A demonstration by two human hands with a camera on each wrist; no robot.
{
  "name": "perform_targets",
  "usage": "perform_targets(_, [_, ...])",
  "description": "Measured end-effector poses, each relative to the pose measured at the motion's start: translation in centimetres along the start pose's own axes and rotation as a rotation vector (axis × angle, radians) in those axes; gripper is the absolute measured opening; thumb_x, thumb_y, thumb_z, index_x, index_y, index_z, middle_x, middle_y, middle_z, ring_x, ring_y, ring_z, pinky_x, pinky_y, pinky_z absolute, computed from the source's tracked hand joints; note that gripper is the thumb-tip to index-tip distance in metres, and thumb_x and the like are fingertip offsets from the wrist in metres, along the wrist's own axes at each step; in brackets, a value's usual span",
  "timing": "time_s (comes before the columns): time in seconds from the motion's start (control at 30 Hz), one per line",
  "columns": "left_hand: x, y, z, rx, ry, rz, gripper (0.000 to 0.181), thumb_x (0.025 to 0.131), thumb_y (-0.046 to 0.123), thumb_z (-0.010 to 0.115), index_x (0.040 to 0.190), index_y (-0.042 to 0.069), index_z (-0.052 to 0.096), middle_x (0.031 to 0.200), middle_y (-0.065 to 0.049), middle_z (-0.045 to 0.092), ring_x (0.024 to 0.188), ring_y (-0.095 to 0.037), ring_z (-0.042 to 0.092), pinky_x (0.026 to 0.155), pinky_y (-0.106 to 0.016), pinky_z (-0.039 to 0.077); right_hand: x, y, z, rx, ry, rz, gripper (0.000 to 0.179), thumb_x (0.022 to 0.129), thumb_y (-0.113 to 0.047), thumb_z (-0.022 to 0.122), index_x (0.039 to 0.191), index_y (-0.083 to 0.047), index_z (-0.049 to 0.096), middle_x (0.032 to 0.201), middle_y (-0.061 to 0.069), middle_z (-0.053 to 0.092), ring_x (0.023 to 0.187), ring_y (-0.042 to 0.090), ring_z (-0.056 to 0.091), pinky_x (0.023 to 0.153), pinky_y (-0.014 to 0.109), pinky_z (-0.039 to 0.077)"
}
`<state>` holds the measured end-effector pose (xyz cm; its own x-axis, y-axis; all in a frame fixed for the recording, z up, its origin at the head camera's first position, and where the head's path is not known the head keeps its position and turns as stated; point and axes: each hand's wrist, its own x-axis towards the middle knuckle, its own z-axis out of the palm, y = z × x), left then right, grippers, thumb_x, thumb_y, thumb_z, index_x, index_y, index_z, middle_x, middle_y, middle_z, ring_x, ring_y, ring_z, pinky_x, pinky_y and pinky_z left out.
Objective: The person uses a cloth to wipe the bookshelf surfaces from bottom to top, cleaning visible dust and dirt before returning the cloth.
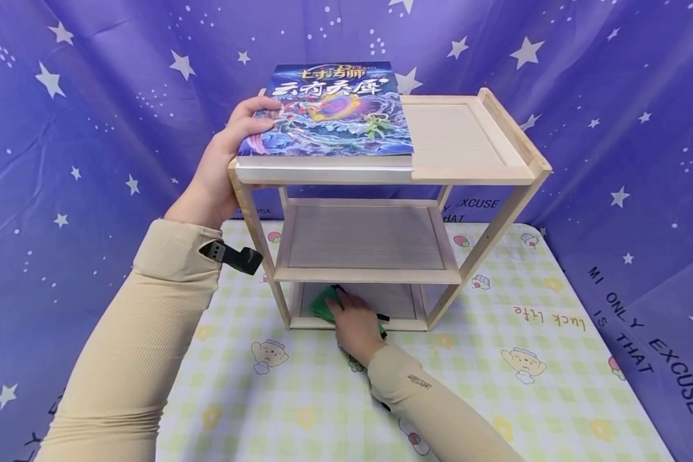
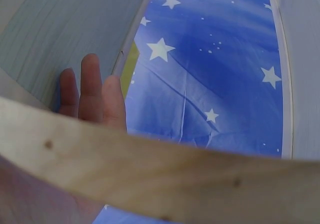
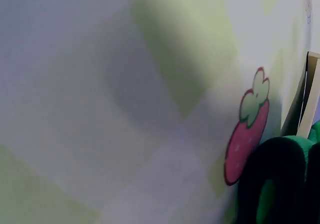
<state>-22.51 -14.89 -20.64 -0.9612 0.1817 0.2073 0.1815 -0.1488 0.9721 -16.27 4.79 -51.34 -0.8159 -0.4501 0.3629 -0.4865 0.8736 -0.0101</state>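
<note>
A three-tier wooden shelf (image 1: 473, 128) stands on the cloth-covered table. A thick blue comic-style book (image 1: 346, 138) with a glossy cover lies flat on the left part of its top board. My left hand (image 1: 222, 157) grips the shelf's left end, two digits over the book's left edge. In the left wrist view, the other fingers (image 2: 91, 91) reach past the wooden side rail (image 2: 150, 169) beneath the top board. Low down, my right hand (image 1: 358, 324) holds a green soft thing (image 1: 325, 304) with black bands at the bottom board (image 1: 404, 294), partly hiding it.
The middle board (image 1: 364, 237) lies between the hands' levels, over the bottom one. A checked tablecloth (image 1: 300, 391) with printed cartoons covers the table. Purple star-printed curtains (image 1: 92, 160) hang behind and on both sides.
</note>
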Motion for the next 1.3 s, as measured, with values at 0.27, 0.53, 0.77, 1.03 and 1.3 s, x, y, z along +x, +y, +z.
perform_targets(0.27, [-0.2, 0.0, 0.0, 0.015, 0.004, -0.017, 0.025, 0.095, 0.026, 0.046, 0.117, 0.030, 0.055, 0.162, 0.019, 0.012, 0.144, -0.020, 0.023, 0.110, -0.032, 0.028, -0.7, 0.8, 0.3, 0.027, 0.044, 0.016, 0.045, 0.079, -0.009, 0.072, 0.124, -0.017, 0.067, 0.128, 0.013, 0.065, 0.106, 0.031, 0.067, 0.084, 0.037, 0.056])
perform_targets(0.53, [-0.3, 0.0, -0.1, 0.011, 0.003, -0.019, 0.024, 0.095, 0.026, 0.046, 0.118, 0.030, 0.055, 0.162, 0.019, 0.013, 0.142, -0.022, 0.028, 0.106, -0.032, 0.031, -1.1, 1.4, 0.6, 0.024, 0.092, 0.037, 0.046, 0.077, -0.011, 0.072, 0.123, -0.014, 0.067, 0.131, 0.015, 0.064, 0.115, 0.030, 0.064, 0.098, 0.040, 0.051])
perform_targets(0.77, [-0.1, 0.1, 0.0, 0.003, 0.005, -0.006, 0.023, 0.095, 0.024, 0.046, 0.116, 0.029, 0.056, 0.163, 0.017, 0.012, 0.144, -0.017, 0.021, 0.110, -0.030, 0.028, -1.5, 1.8, 0.8, 0.005, 0.090, 0.069, 0.045, 0.080, -0.010, 0.072, 0.125, -0.010, 0.066, 0.142, 0.014, 0.056, 0.131, 0.031, 0.054, 0.104, 0.046, 0.046])
perform_targets(1.03, [-0.1, 0.2, 0.1, 0.012, 0.007, -0.014, 0.024, 0.095, 0.025, 0.046, 0.116, 0.030, 0.056, 0.163, 0.018, 0.012, 0.145, -0.017, 0.020, 0.112, -0.032, 0.026, -1.6, 2.3, 1.0, 0.017, 0.094, 0.090, 0.048, 0.078, -0.008, 0.073, 0.126, -0.008, 0.066, 0.142, 0.010, 0.058, 0.132, 0.030, 0.054, 0.106, 0.048, 0.044])
perform_targets(1.3, [-0.3, 0.2, 0.1, 0.004, 0.005, -0.018, 0.024, 0.096, 0.024, 0.045, 0.117, 0.030, 0.055, 0.161, 0.020, 0.014, 0.143, -0.019, 0.025, 0.106, -0.029, 0.030, -1.8, 3.2, 0.7, 0.069, 0.123, 0.115, 0.044, 0.078, -0.003, 0.071, 0.122, -0.005, 0.068, 0.134, 0.013, 0.063, 0.125, 0.033, 0.059, 0.103, 0.049, 0.047])
